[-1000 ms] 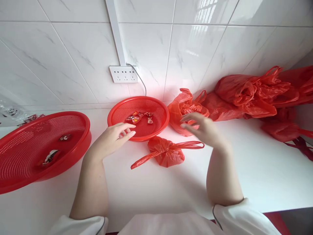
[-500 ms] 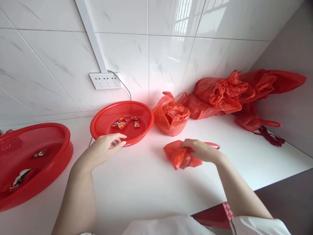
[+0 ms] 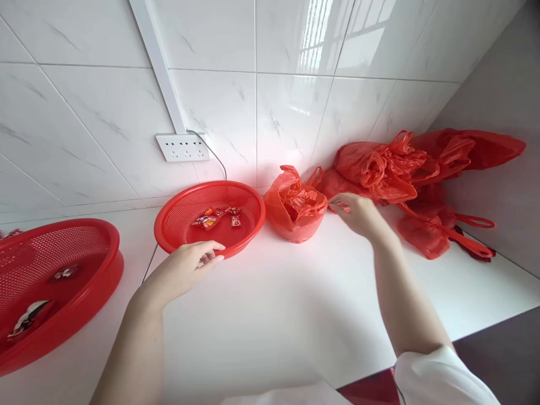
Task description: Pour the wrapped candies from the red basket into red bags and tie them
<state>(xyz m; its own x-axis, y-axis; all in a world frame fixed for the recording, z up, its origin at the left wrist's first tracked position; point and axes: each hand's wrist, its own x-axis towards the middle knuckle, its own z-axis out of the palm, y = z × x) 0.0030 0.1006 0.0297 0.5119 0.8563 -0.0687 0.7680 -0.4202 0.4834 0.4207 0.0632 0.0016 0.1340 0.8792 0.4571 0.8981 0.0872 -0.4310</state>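
Where the open bag (image 3: 296,212) stands beside the basket (image 3: 179,222), the right hand (image 3: 356,214) is at the bag's edge, any pinch unclear; the left hand (image 3: 183,267), fingers parted, nears the basket. Heaped bags (image 3: 375,166) crowd the surface (image 3: 261,315) behind.

Red basket (image 3: 251,222), red bag (image 3: 296,222), grey-veined white tiles (image 3: 215,107)

Loosely curled, the left hand (image 3: 192,265) is at the near rim of a red basket (image 3: 247,241); an open-topped bag (image 3: 297,225) stands just left of the right hand (image 3: 358,214).
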